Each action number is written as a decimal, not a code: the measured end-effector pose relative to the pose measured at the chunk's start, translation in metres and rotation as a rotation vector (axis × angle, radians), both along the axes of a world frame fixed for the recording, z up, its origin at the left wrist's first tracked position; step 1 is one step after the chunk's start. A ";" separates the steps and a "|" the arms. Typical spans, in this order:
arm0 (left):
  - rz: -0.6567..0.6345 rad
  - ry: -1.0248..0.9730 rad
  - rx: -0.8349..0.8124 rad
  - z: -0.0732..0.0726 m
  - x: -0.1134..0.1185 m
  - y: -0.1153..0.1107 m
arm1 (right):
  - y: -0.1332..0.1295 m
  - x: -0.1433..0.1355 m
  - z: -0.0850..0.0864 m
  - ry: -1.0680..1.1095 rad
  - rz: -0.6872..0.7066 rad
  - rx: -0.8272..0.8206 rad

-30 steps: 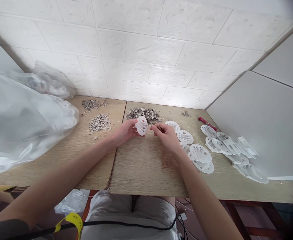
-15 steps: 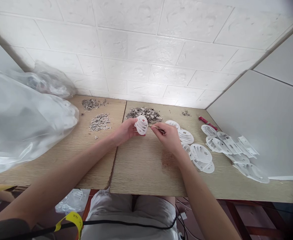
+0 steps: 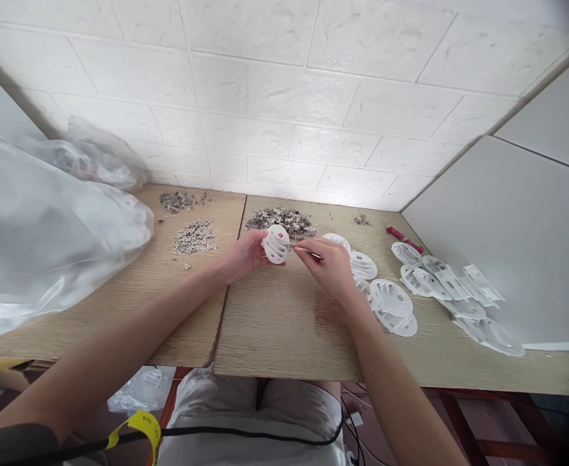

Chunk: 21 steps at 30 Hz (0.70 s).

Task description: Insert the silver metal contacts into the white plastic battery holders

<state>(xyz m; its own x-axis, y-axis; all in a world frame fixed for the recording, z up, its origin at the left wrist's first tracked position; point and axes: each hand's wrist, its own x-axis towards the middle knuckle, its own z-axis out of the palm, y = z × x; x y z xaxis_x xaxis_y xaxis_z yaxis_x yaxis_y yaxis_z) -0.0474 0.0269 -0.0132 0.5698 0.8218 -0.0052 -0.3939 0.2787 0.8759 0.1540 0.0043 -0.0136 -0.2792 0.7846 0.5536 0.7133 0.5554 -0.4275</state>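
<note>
My left hand [image 3: 245, 257] grips a round white plastic piece [image 3: 276, 244] with slots and ribs, held tilted above the table. The thumb is on its upper left edge, and some fingers are behind it. My right hand [image 3: 329, 262] is closed round thin metal tweezers [image 3: 306, 250], mostly covered by the fingers. Their tip meets the right side of the plastic piece; any small part at the tip is too small to make out. Just behind both hands lies a heap of small metal parts [image 3: 284, 221]. Similar white plastic pieces [image 3: 391, 298] lie right of my right hand.
Two more piles of small metal parts, a grey pile [image 3: 175, 202] and a lighter pile [image 3: 195, 237], lie left of the table seam. A large clear plastic bag [image 3: 55, 233] fills the left. More white pieces [image 3: 446, 285] and a red tube-like item [image 3: 404, 239] lie right, near a panel.
The tweezers' tip has moved slightly left onto the right side of the white plastic piece. Both hands otherwise stay almost in place.
</note>
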 end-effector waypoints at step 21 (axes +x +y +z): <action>0.009 0.126 0.071 0.002 -0.001 -0.006 | -0.003 0.002 -0.005 -0.122 0.039 0.072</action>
<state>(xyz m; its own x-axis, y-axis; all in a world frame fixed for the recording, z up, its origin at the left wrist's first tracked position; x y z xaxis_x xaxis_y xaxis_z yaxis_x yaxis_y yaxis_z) -0.0488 0.0207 -0.0114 0.5605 0.8280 -0.0184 -0.2814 0.2113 0.9360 0.1559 0.0018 -0.0187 -0.3774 0.7316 0.5678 0.7348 0.6097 -0.2972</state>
